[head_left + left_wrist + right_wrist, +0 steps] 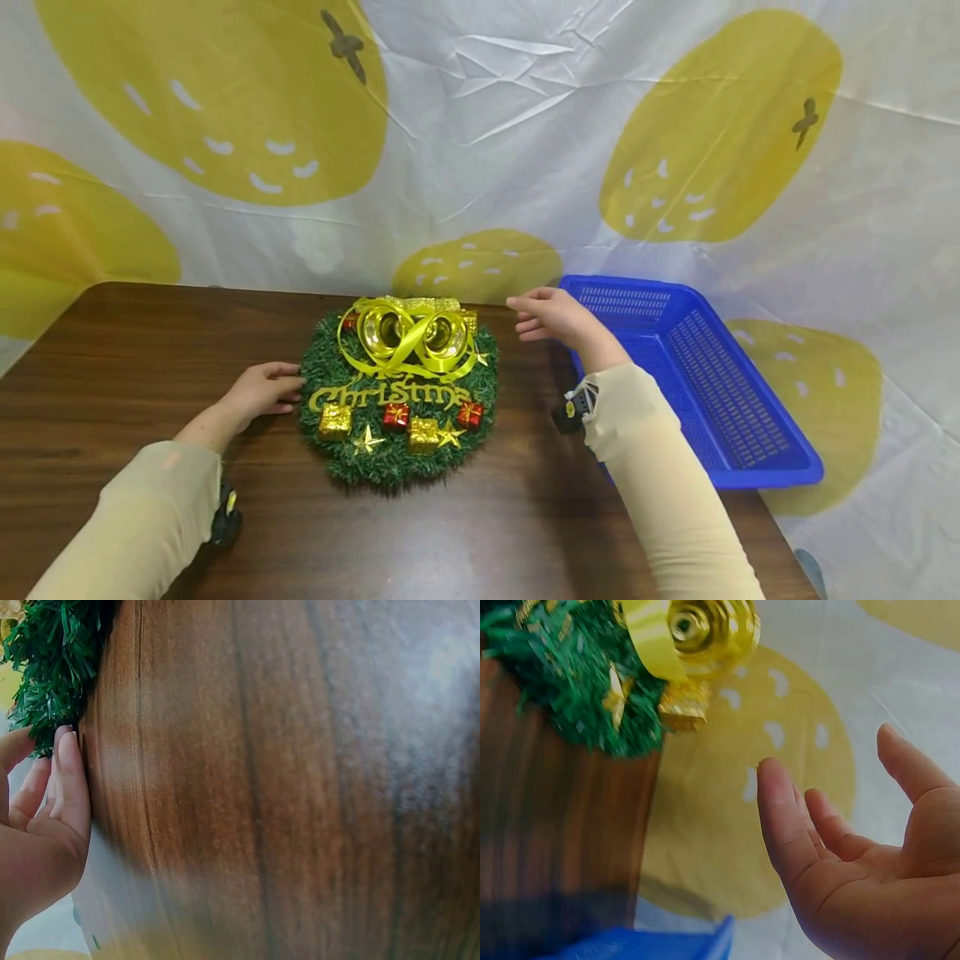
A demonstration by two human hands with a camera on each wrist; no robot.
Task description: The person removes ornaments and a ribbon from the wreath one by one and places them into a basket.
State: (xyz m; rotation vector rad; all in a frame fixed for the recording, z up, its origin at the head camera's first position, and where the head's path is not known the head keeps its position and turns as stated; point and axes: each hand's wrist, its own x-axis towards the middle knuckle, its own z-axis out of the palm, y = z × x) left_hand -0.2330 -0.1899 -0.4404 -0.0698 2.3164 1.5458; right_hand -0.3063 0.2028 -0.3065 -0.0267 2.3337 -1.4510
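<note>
A green Christmas wreath (397, 468) lies on the table, trimmed with gold and red gift boxes, gold stars and gold "Merry Christmas" lettering. Two shiny gold bells (384, 330) with a looped yellow ribbon (408, 343) sit at its far side. My left hand (262, 392) is at the wreath's left edge; in the left wrist view its fairly straight fingers (71, 776) touch the green tinsel. My right hand (553, 315) is raised right of the bells, apart from the wreath. The right wrist view shows its fingers and thumb spread, with nothing between them.
On the right stands a blue plastic basket (765, 478) with perforated sides, partly behind my right forearm. The brown wooden table (442, 550) ends at the back against a white curtain (480, 158) printed with large yellow fruit.
</note>
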